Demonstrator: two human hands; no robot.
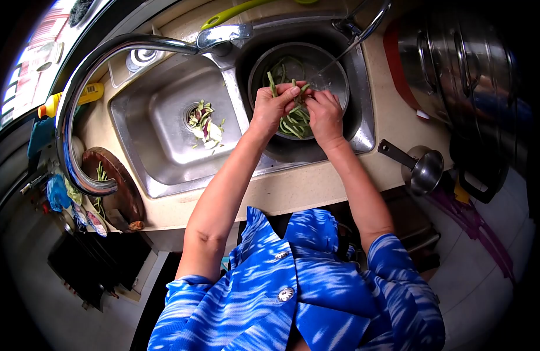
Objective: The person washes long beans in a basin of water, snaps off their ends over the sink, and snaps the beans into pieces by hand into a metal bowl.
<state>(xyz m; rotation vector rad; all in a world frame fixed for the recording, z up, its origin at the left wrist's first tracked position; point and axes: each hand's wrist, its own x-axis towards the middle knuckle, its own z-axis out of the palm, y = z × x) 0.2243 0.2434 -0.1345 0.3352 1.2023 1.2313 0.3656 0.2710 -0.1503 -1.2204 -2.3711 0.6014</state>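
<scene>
Bowl (333, 67) sits in right sink basin (293, 152), rim near the walls, little side room; left basin (164, 131) wider, trimmings (209, 133) round its drain. Slender, curved green beans (294, 124) inside bowl, a few above it pinched in left hand (273, 106); right hand (325, 116) bunched alongside, grip cannot be told. Yellow bottle (90, 93): lettering too small to read.

Bright light shines in through a window (45, 50) at ten o'clock. A tan counter (392, 123) runs across from eight o'clock to two. At four o'clock, the floor (477, 286) has big pale tiles.
</scene>
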